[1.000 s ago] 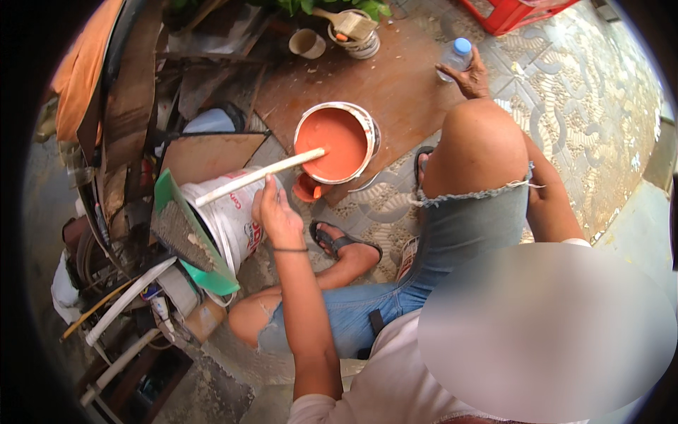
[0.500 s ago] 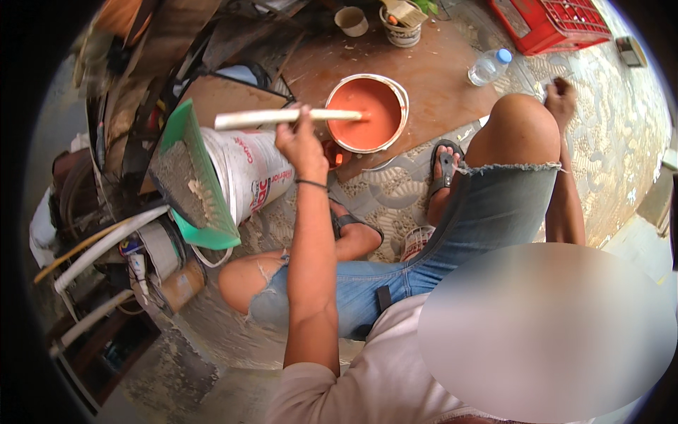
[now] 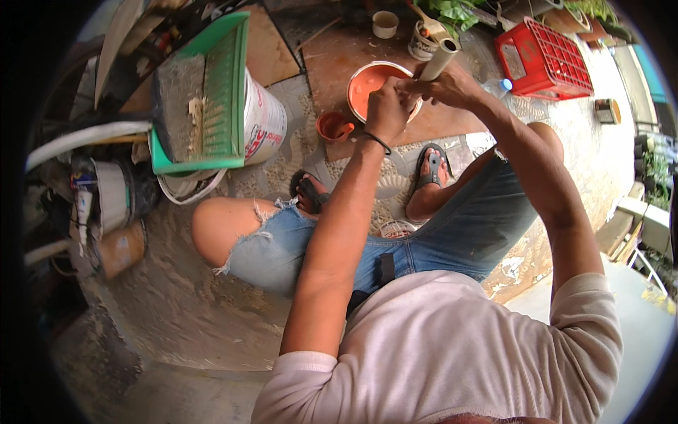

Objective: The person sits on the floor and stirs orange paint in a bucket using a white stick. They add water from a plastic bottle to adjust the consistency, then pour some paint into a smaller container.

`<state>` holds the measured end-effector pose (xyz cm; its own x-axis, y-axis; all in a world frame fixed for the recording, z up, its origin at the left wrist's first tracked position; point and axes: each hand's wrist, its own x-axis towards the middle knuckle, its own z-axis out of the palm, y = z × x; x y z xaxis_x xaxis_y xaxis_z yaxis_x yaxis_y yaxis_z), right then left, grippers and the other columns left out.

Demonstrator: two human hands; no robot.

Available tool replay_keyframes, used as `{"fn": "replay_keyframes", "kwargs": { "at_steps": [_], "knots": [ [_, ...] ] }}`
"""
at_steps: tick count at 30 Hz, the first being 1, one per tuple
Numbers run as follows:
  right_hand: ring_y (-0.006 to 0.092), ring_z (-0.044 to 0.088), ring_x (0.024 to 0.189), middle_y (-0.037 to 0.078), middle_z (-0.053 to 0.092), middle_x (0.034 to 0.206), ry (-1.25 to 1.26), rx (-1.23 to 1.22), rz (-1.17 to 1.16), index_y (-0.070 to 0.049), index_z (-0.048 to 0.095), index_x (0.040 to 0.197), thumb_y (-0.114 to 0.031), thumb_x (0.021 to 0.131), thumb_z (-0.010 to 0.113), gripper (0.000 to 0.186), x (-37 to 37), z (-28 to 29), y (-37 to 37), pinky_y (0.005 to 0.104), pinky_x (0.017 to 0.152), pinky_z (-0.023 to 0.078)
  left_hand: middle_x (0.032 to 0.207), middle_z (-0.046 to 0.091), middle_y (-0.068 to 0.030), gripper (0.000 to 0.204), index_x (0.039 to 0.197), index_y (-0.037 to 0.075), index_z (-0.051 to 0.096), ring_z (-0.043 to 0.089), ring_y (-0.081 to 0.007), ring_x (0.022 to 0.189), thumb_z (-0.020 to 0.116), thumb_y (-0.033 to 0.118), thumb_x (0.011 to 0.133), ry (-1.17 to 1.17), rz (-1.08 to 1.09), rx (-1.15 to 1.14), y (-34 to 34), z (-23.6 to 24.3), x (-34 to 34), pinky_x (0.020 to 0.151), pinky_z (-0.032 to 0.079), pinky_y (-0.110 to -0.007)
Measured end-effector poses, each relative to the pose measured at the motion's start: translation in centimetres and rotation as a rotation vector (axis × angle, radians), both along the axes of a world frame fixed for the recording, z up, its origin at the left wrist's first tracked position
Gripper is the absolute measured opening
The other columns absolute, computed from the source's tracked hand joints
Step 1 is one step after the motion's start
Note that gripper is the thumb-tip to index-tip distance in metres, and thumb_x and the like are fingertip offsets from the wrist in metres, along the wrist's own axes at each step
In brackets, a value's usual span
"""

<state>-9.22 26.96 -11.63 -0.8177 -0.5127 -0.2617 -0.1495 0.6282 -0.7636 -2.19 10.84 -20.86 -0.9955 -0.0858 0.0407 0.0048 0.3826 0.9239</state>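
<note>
Over an open bucket of orange paint (image 3: 365,86) on a brown board (image 3: 332,53), both of my hands grip a pale tube-like stick (image 3: 438,58), which is tilted with its hollow end up. My left hand (image 3: 387,109) is closed on it lower down, partly covering the paint. My right hand (image 3: 446,88) wraps round it from the right; the stick's lower end is hidden by my fingers. A small reddish cup (image 3: 329,124) with an orange item in it stands beside the bucket. A clear bottle with a blue cap (image 3: 504,85) is just past my right hand.
A green tray (image 3: 222,92) rests against a white bucket (image 3: 261,120) on the left, amid clutter (image 3: 106,198). At the back are a red crate (image 3: 547,60), a brush in a pot (image 3: 424,39), a beige cup (image 3: 385,25), plants and a small can (image 3: 607,111).
My right hand, earlier on the bottle and then off it, has moved left onto the stick. The stick has turned from lying crosswise toward end-up. The view has shifted.
</note>
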Motion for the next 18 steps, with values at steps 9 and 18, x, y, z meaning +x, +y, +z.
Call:
{"fn": "replay_keyframes", "kwargs": {
  "at_steps": [9, 18],
  "knots": [
    [0.0144, 0.074, 0.08, 0.008, 0.075, 0.086, -0.003, -0.121, 0.069, 0.0, 0.072, 0.099, -0.016, 0.091, 0.075, 0.018, 2.6, -3.2, -0.4, 0.0294, 0.071, 0.058, 0.096, 0.076, -0.0167, 0.031, 0.108, 0.002, 0.072, 0.076, -0.0275, 0.09, 0.082, 0.023, 0.088, 0.188, 0.066, -0.392, -13.8, 15.0, 2.3, 0.081, 0.059, -0.04],
    [0.0132, 0.067, 0.077, 0.002, 0.07, 0.084, 0.368, 0.165, 0.256, -0.009, 0.072, 0.099, -0.022, 0.092, 0.078, 0.015, -1.1, -2.5, -4.9, 0.0314, 0.069, 0.054, 0.085, 0.071, -0.0163, 0.018, 0.098, -0.005, 0.069, 0.072, -0.0245, 0.078, 0.077, 0.009, 0.092, 0.248, 0.163, -0.109, -15.5, 22.8, 6.8, 0.072, 0.057, -0.035]
  ]
}}
